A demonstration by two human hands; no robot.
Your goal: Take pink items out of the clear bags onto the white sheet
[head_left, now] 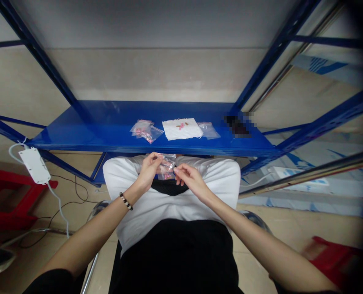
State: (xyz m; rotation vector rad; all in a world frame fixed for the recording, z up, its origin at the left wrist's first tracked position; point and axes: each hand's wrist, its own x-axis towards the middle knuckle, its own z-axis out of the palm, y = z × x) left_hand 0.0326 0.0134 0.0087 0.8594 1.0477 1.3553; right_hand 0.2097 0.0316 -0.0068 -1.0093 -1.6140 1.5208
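Observation:
Above my lap I hold a small clear zip bag [166, 164] with pink pieces showing in its lower part. My left hand [150, 170] pinches the bag's left side between thumb and fingers. Against its right edge is my right hand [190, 177], fingers closed together. A small dark spot shows at those fingertips, too small to name. On the blue shelf ahead, a white cloth or tissue [170, 131] carries a few pink and brown capsule-like pieces [181, 125]. Left of it lie other zip bags [145, 130] with pink pieces inside.
Another clear bag [210, 130] lies partly under the white sheet's right side. A dark, blurred-out object [239, 125] rests near the right end of the blue shelf [104, 122]. A white power strip [34, 164] hangs at the left post, with red stools [12, 200] on the floor.

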